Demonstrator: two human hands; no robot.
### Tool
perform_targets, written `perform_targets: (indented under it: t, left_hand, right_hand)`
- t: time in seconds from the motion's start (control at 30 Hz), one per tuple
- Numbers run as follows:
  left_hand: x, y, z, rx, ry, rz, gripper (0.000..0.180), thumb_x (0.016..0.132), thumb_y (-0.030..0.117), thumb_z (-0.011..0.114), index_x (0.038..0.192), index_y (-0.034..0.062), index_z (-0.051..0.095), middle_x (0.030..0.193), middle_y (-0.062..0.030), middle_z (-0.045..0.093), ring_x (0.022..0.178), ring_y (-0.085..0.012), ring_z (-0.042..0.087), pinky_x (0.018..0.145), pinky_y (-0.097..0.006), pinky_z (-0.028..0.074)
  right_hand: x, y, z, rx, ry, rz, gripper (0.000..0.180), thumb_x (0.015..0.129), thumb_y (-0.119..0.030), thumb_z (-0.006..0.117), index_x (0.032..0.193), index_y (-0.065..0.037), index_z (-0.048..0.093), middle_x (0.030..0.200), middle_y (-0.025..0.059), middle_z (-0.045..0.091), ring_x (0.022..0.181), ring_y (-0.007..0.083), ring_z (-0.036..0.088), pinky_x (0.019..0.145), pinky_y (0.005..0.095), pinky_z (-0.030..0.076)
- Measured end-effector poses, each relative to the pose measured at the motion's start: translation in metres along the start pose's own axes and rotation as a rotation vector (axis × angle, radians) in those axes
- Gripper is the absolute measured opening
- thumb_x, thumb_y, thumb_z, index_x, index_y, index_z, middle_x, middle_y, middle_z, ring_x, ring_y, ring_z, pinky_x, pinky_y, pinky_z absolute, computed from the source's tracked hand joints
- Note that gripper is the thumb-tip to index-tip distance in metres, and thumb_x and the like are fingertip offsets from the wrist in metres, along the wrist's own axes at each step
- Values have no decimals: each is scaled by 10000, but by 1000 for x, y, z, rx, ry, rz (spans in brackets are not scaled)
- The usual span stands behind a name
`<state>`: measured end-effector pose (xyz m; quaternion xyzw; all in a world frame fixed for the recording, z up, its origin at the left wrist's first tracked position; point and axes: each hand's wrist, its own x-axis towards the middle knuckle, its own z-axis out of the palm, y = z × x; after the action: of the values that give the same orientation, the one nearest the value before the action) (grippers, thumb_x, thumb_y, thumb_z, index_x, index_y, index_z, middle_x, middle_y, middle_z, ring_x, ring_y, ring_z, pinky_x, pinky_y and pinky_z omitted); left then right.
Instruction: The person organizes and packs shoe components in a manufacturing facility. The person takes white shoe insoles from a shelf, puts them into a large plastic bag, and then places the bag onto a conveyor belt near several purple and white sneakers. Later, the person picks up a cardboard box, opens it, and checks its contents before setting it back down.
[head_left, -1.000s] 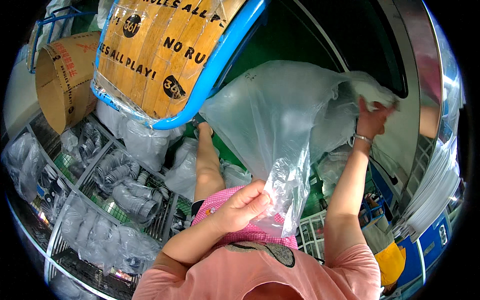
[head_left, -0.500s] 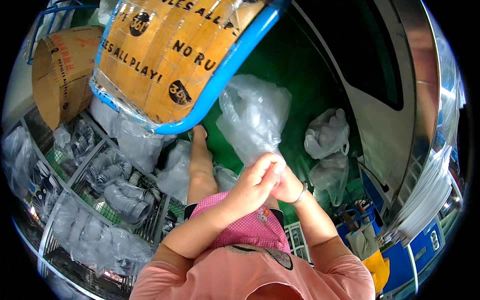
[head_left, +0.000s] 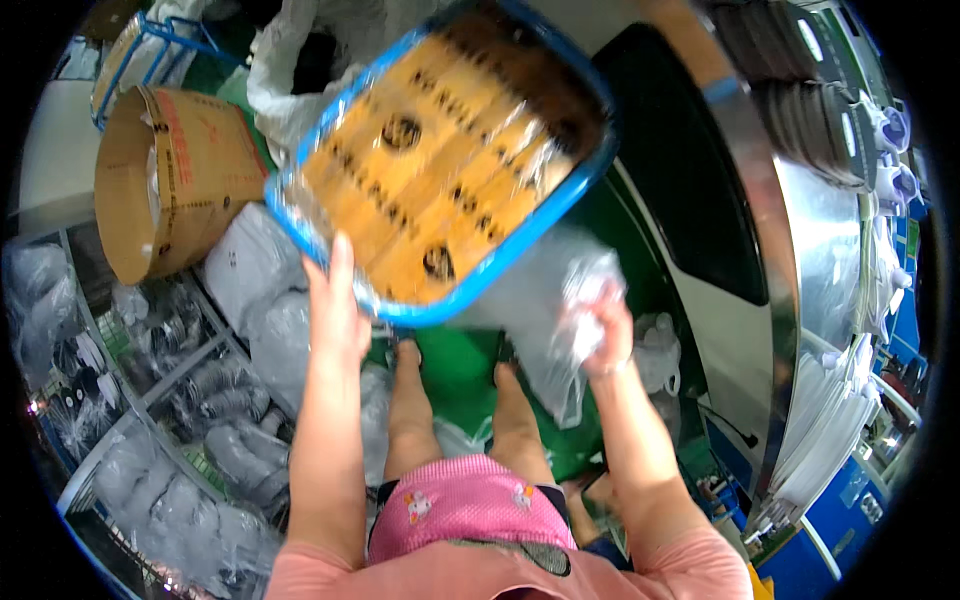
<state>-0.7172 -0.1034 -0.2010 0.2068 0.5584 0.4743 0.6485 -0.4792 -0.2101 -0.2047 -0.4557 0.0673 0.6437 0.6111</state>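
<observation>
At the upper middle is a blue-rimmed panel (head_left: 455, 180) like a cart top, covered in brown printed tape under clear film. My left hand (head_left: 338, 310) is at its near left corner, thumb over the blue rim and fingers at its outer edge, partly hidden. To the right, my right hand (head_left: 612, 335) is closed around a gathered part of a clear plastic bag (head_left: 545, 355). The bag hangs below the panel's right side, over the green floor, blurred by motion.
At left, an open cardboard carton (head_left: 195, 180) lies on its side near white sacks (head_left: 290, 80). Metal racks (head_left: 180, 365) hold bagged grey items. White bags (head_left: 655, 350) lie on the right floor by a pale machine (head_left: 740, 330). White sheets (head_left: 835, 410) hang farther right.
My hands have come apart: the left went to the panel's rim, the right carried the bag to the right. The whole view has shifted, showing more of the panel.
</observation>
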Motion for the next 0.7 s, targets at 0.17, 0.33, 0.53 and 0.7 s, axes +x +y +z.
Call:
perform_targets:
  t: [0.17, 0.33, 0.53, 0.7]
  left_hand:
    - [51, 23, 5, 64, -149, 22, 461, 847, 231, 493, 1230, 65, 298, 1188, -86, 416, 1067, -209, 433, 876, -360, 391]
    - [50, 22, 2, 100, -164, 19, 458, 840, 240, 506, 1215, 71, 305, 1166, -80, 419, 1064, -192, 421, 877, -350, 380]
    - [51, 21, 0, 69, -165, 23, 478, 819, 252, 544, 1183, 67, 295, 1107, -85, 425, 1028, -183, 423, 879, -345, 364]
    - [51, 20, 7, 119, -159, 25, 565, 824, 282, 531, 1245, 48, 234, 1202, -114, 382, 1078, -207, 406, 899, -355, 346]
  right_hand:
    - [92, -2, 17, 415, -214, 90, 246, 718, -159, 434, 849, 25, 531, 731, 139, 567, 604, 260, 554, 492, 348, 473]
    - [175, 25, 78, -64, 484, -428, 338, 788, -160, 387, 1100, -68, 478, 1072, 183, 500, 911, 305, 518, 780, 390, 444]
    - [202, 64, 3, -1826, 146, -633, 398, 743, -129, 431, 1140, -114, 449, 1141, 188, 441, 986, 323, 463, 834, 392, 402]
    - [179, 84, -31, -2142, -138, -593, 472, 706, -104, 468, 1173, -153, 426, 1199, 191, 391, 1049, 338, 418, 878, 393, 367]
